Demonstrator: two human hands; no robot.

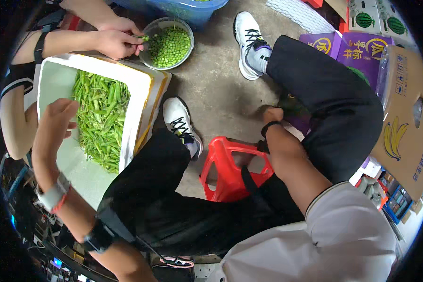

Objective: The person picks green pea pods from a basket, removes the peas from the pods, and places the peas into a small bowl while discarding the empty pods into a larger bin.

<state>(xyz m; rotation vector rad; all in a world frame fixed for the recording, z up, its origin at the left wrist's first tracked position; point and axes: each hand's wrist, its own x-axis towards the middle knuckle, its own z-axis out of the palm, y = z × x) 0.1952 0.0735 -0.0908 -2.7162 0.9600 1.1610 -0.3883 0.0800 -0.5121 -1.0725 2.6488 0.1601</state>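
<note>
My left hand (58, 116) is above the inner left side of a white foam box (143, 87). Its fingers are loosely bent and apart, and nothing shows in them. Green pods (101, 117), many split or flattened, lie heaped in that box. Low beside my right leg, my right hand (273, 114) is closed, next to a dark purple thing (293, 105); what it holds, if anything, is hidden. Past the foam box, another person's hands (120, 40) pinch a green pod (144, 37) over a clear round bowl (190, 49) of shelled green peas (171, 47).
A red plastic stool (225, 169) stands between my legs. At the far edge is a blue tub (183, 11). Purple cartons (357, 51) and a brown cardboard box (404, 117) with a banana picture stand at the right. White netting (301, 16) lies at the far right.
</note>
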